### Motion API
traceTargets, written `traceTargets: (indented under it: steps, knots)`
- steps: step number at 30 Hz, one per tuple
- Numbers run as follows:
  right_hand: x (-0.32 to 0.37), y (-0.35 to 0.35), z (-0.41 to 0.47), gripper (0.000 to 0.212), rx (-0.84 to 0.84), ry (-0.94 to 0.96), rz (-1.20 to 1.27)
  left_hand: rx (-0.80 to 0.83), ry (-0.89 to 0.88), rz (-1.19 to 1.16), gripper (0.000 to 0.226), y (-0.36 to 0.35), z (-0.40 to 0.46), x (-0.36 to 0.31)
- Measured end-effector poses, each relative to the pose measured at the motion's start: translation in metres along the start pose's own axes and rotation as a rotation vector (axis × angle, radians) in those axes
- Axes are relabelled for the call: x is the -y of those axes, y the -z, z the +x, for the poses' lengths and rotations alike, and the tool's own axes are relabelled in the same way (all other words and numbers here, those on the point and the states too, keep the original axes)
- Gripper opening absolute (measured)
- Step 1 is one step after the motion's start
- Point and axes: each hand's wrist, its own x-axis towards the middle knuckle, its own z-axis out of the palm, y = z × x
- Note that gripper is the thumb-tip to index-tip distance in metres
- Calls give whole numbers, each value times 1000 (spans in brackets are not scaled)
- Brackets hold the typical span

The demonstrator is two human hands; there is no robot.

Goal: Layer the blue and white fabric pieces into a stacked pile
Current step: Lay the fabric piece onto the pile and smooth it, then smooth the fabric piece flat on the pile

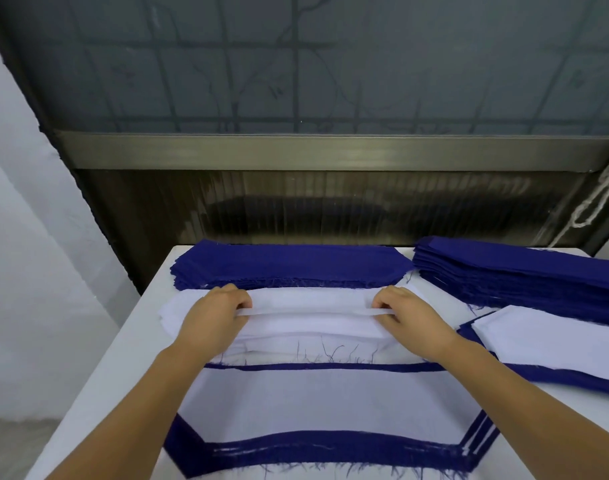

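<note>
We find no readable text, label, brand, number or sign anywhere in this view: not on the fabric pieces, the desk or the wall behind it.

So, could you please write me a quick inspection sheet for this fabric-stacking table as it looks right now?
Surface: white table, mostly covered by fabric.
Job's things: white fabric stack at centre, its top piece lifted at the near edge; blue fabric stack behind it; second blue fabric stack at right; layered blue-and-white pile nearest the person; another layered pile at right.
Clutter: loose blue threads on the near pile's frayed edges.
Grippers: left hand and right hand each pinch the top white piece.
Cables: white cord hanging at far right.
Surroundings: frosted window, metal sill, white wall.
</note>
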Motion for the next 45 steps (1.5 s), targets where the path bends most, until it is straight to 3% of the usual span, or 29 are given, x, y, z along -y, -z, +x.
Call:
traceTargets:
  steps: [4, 7, 11, 14, 16, 19, 22, 25, 28, 32, 34, 40, 43, 45]
  knots:
    - [1, 6, -12, 11, 2, 25, -51, -32, 23, 10, 17, 9, -15, 11]
    - [4, 16, -35, 14, 39, 46, -74, 16, -73, 56, 26, 18, -35, 12]
    - [4, 35, -82, 14, 255, -32, 122, 253, -167, -112, 19, 39, -70, 10]
    - [6, 49, -107, 23, 494, -120, 292, 481, -141, -315, 14, 52, -87, 3]
    - [7, 55, -113, 27, 547, -144, 323, 542, -115, -366, 12, 55, -88, -2]
    - [9, 57, -107, 26, 413, -196, 309, 459, -77, -344, 14, 58, -81, -11]
    - [15, 58, -97, 19, 71, -178, 286, 171, -43, -275, 20, 64, -72, -20]
    - [20, 57, -97, 12, -285, -9, 53, -134, -66, -264, 18, 68, -73, -25]
    - [8, 42, -110, 13, -443, 229, -196, -229, -176, -194, 23, 62, -89, -20]
    - [-10, 7, -138, 45, -378, 367, -252, -106, -353, -143, 38, 36, -117, -8]
    - [-15, -7, -147, 50, -324, 400, -278, -53, -391, -153, 40, 21, -128, -2]
    - [-14, -8, -152, 45, -307, 393, -258, -13, -406, -131, 24, 14, -131, 4]
    - [-9, -6, -153, 42, -268, 383, -247, 84, -385, -131, 27, 17, -132, 4]
    - [-7, -3, -155, 31, -220, 337, -212, 164, -327, -183, 16, 20, -133, 6]
